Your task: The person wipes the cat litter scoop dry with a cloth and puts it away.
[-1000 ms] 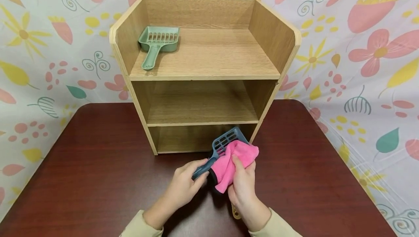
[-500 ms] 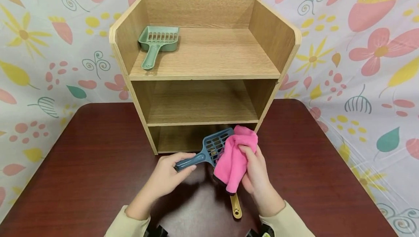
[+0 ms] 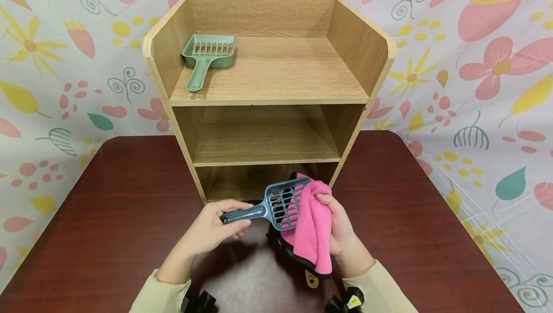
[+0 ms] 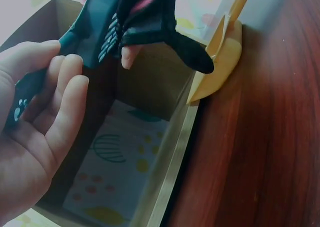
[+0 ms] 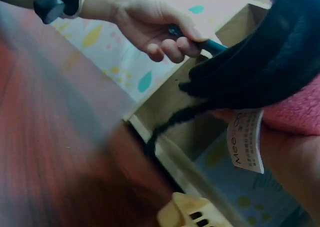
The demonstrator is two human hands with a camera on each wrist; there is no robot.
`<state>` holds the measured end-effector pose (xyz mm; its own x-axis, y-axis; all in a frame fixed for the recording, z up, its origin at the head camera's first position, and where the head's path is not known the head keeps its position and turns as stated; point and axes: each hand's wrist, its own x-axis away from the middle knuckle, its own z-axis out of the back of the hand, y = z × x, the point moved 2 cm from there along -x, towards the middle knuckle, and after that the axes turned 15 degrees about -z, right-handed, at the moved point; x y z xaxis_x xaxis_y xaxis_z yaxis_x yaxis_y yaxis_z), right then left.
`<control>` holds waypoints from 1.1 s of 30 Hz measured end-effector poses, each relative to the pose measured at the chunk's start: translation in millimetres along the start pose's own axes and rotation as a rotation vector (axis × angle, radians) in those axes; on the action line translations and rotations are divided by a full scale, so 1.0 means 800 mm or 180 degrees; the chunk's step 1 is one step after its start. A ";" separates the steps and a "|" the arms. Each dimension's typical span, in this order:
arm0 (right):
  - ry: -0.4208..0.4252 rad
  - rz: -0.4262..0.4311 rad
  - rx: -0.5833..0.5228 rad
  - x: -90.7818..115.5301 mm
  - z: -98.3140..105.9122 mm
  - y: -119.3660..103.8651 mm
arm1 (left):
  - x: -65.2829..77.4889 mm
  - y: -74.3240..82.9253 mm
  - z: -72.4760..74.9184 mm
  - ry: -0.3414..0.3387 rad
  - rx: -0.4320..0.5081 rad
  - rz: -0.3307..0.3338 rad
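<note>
My left hand [image 3: 209, 229] pinches the handle of a dark blue slotted litter scoop [image 3: 247, 214], held level above the table with its head pointing right. A pink cloth with black edging [image 3: 314, 229] is wrapped over the right end of the scoop's head, and my right hand [image 3: 343, 236] grips it there. The cloth hides part of the slots. A white printed tag [image 5: 246, 142] hangs from it in the right wrist view. Below the cloth, a yellow scoop [image 4: 227, 67] lies on the table; in the head view only its handle end with a paw-shaped cutout shows.
A wooden shelf unit [image 3: 272, 75] with several levels stands at the back of the dark red table [image 3: 125, 222]. On its top level, at the left, a green slotted scoop [image 3: 200, 70] rests in a green holder [image 3: 224, 62]. A patterned curtain [image 3: 432, 54] hangs behind.
The blue scoop has swung from pointing up and right to nearly level, and my left hand has shifted left. The cloth has slid along the scoop's head in my right hand, now hanging lower.
</note>
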<state>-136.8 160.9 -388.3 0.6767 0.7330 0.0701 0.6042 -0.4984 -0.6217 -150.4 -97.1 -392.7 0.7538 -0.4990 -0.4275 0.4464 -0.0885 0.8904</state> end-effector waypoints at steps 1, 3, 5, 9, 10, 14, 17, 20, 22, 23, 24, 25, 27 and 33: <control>0.0112 -0.0144 0.0029 -0.001 0.000 0.002 | 0.000 -0.001 0.000 -0.0002 -0.0040 0.0004; 0.0454 -0.0363 0.0123 -0.004 0.004 0.005 | 0.001 -0.002 0.000 -0.0012 -0.0265 -0.0054; 0.0876 -0.0446 0.0282 -0.006 0.007 0.006 | 0.000 -0.001 -0.001 -0.0016 -0.0660 -0.0203; 0.1656 -0.0033 0.0902 -0.007 0.012 0.001 | -0.002 0.004 -0.003 0.0012 -0.1557 -0.0614; 0.1815 0.0132 0.1104 -0.007 0.011 -0.002 | -0.002 0.006 -0.003 0.0018 -0.1699 -0.0715; 0.2483 0.0761 0.1741 -0.001 0.004 -0.017 | -0.004 0.012 -0.001 0.0083 -0.1923 -0.0997; 0.2932 0.0995 0.2052 0.009 -0.006 -0.025 | -0.004 0.014 0.002 0.0165 -0.1961 -0.1105; 0.3179 0.1075 0.2574 0.017 -0.016 -0.031 | -0.005 0.014 0.004 0.0203 -0.2045 -0.1146; 0.3164 0.1137 0.3115 0.021 -0.023 -0.033 | -0.006 0.013 0.003 0.0213 -0.2129 -0.1140; 0.3120 0.1184 0.3389 0.023 -0.026 -0.033 | -0.006 0.013 0.002 0.0218 -0.2153 -0.1132; 0.3083 0.1252 0.3651 0.024 -0.028 -0.033 | -0.007 0.012 0.001 0.0226 -0.2169 -0.1119; 0.3053 0.1343 0.3877 0.025 -0.031 -0.033 | -0.007 0.012 0.000 0.0232 -0.2191 -0.1109; 0.3051 0.1527 0.4248 0.027 -0.035 -0.031 | -0.007 0.012 -0.002 0.0215 -0.2206 -0.1069; 0.2988 0.1881 0.5459 0.020 -0.047 -0.027 | -0.011 0.010 -0.012 0.0038 -0.2035 -0.0908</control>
<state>-123.0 165.5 -344.4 0.9049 -0.0155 -0.4253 -0.2796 0.7317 -0.6216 -148.7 -85.4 -383.6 0.5686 -0.5218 -0.6359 0.8210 0.3117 0.4783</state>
